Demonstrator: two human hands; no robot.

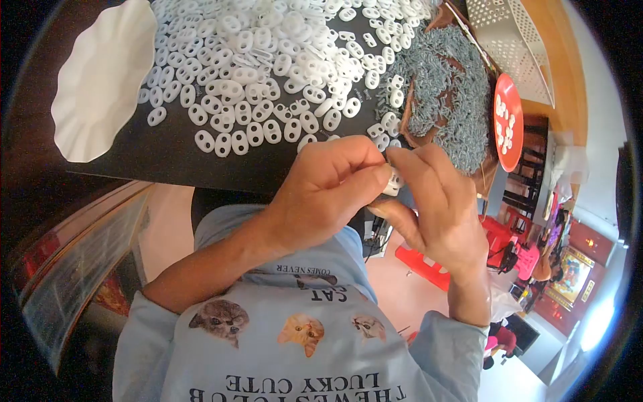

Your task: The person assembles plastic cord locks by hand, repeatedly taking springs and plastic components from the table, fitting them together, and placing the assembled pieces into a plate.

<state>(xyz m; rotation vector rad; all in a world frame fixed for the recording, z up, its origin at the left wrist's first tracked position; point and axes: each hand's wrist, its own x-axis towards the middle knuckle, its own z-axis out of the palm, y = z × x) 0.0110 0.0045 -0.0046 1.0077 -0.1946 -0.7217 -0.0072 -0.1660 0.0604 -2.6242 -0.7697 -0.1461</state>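
Over the table's front edge, my left hand (335,184) pinches a small white two-hole plastic piece (394,182) between thumb and bent forefinger. It looks like a cord lock. My right hand (442,201) closes in from the other side, thumb below and fingers above the same piece. Fingers cover much of it, and whether a smaller part is also held cannot be seen. Just beyond my hands lies a large heap of similar white two-hole pieces (254,74). Right of it is a pile of small grey spring-like parts (449,94) on brown material.
A white wavy-edged dish (97,80) stands at the left of the black table (174,151). On the right, a red plate (510,151) holds several white pieces, near a perforated white basket (512,40). Red stools (425,268) are on the floor.
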